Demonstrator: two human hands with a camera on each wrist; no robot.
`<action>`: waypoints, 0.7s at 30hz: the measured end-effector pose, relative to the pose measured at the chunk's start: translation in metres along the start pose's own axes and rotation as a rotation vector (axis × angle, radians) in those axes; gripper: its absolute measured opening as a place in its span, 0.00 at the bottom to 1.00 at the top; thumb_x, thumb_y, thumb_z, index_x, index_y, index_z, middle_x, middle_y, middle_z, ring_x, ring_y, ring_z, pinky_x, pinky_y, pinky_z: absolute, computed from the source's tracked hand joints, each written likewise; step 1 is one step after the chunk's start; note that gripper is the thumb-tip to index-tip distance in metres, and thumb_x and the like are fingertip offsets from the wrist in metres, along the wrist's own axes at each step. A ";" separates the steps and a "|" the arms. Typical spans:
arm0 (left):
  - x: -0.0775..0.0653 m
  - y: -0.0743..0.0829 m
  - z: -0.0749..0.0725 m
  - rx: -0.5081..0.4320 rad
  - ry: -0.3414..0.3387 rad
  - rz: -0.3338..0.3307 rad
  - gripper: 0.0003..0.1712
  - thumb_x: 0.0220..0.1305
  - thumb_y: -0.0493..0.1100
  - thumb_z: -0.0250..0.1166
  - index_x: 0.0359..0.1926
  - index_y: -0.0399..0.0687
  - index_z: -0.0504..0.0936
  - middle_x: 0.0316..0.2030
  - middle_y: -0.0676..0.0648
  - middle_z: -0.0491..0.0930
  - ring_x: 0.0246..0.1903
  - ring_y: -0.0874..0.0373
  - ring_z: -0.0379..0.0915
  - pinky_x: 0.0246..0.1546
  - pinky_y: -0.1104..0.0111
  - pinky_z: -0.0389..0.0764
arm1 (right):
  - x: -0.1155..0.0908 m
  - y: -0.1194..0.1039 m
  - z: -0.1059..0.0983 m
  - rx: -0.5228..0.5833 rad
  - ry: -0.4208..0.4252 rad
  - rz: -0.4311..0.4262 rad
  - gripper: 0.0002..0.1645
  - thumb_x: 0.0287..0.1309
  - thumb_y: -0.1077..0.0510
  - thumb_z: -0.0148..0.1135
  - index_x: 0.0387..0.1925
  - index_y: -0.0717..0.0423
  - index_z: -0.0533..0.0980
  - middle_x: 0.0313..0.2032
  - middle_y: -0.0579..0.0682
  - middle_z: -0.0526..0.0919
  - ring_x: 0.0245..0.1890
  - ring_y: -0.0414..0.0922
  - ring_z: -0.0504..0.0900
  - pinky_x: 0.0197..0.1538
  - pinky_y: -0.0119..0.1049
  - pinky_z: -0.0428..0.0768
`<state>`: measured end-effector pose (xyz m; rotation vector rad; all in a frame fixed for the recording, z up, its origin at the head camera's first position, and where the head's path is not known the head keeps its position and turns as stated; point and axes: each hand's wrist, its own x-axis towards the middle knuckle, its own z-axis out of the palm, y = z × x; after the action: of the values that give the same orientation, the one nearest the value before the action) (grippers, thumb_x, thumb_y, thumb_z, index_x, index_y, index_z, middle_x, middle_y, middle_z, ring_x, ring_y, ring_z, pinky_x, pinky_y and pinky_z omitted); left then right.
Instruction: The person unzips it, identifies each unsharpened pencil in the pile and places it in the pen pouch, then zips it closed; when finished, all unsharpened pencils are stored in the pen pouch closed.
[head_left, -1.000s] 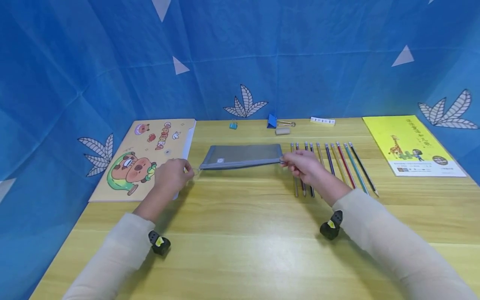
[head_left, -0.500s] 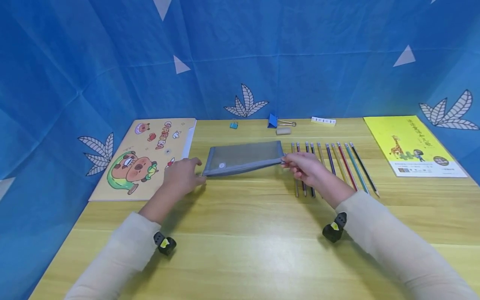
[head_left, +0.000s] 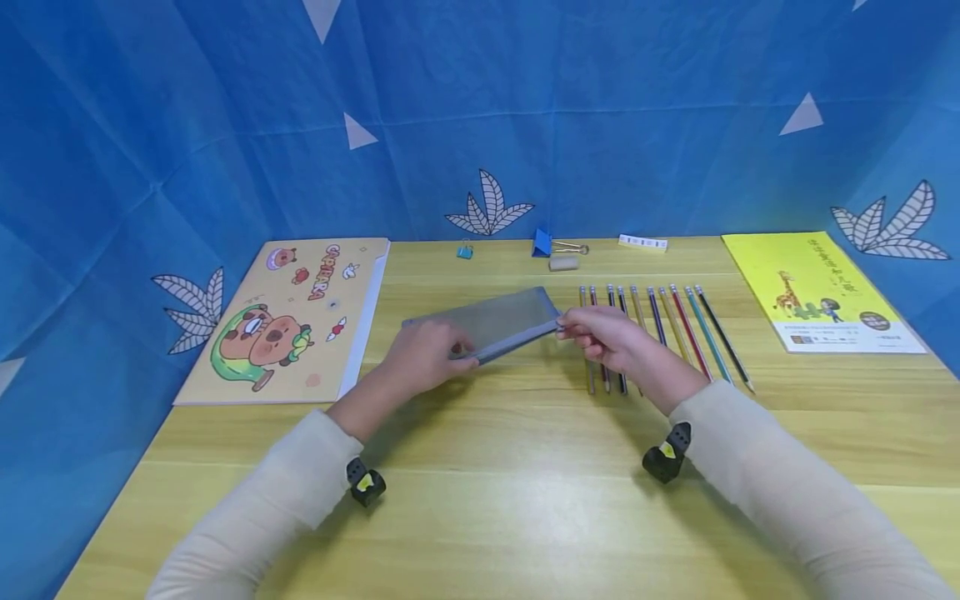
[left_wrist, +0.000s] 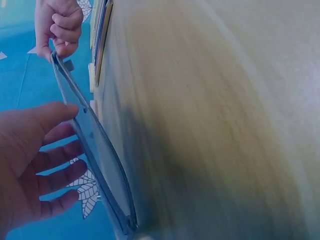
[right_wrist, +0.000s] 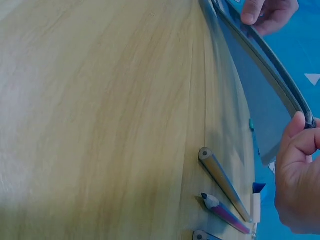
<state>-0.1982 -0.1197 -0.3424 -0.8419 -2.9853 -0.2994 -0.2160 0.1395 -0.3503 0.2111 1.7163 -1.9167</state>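
Observation:
A grey mesh zip pouch (head_left: 502,321) is held tilted over the table, its zipped edge gaping in both wrist views. My right hand (head_left: 606,335) pinches its right end; the right wrist view shows that thumb (right_wrist: 295,127) beside the zip end. At the near edge toward the left, my left hand (head_left: 429,354) touches the pouch with its thumb (left_wrist: 60,112). The other left fingers are spread apart over the outer side in the left wrist view. Head-view sight of the pouch's lower left corner is blocked by this hand.
Several pencils (head_left: 690,329) lie in a row by the right hand. A capybara folder (head_left: 288,321) lies left, a yellow booklet (head_left: 825,287) right. Along the back are a teal clip (head_left: 465,250), a blue binder clip (head_left: 542,243), an eraser (head_left: 564,263) and a white strip (head_left: 642,243).
My left hand has left the cord at the pouch's left end and moved right along the near edge. The pouch has turned, its left part swinging nearer; the right hand keeps its pinch.

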 end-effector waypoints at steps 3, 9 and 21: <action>-0.001 0.001 0.000 -0.026 -0.004 -0.015 0.07 0.51 0.51 0.60 0.26 0.56 0.82 0.16 0.60 0.72 0.17 0.66 0.64 0.16 0.74 0.67 | 0.001 0.001 -0.001 -0.013 -0.030 0.002 0.11 0.52 0.62 0.53 0.38 0.64 0.67 0.24 0.48 0.75 0.11 0.33 0.60 0.09 0.20 0.55; -0.004 -0.005 -0.003 -0.278 -0.060 -0.115 0.06 0.52 0.49 0.61 0.27 0.54 0.81 0.22 0.59 0.76 0.24 0.67 0.69 0.23 0.74 0.74 | 0.002 0.004 -0.001 -0.034 -0.040 -0.031 0.13 0.54 0.60 0.53 0.40 0.64 0.67 0.24 0.49 0.76 0.12 0.33 0.64 0.10 0.19 0.60; -0.005 -0.009 -0.017 -0.748 -0.010 -0.372 0.11 0.49 0.49 0.64 0.28 0.47 0.81 0.19 0.47 0.76 0.18 0.56 0.71 0.17 0.68 0.75 | -0.022 -0.003 -0.034 -0.181 0.034 -0.168 0.37 0.53 0.46 0.55 0.59 0.60 0.55 0.45 0.61 0.71 0.27 0.42 0.76 0.29 0.33 0.79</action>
<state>-0.1991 -0.1335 -0.3283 -0.2661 -3.0059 -1.4757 -0.2074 0.1781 -0.3435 0.0320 1.9722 -1.8682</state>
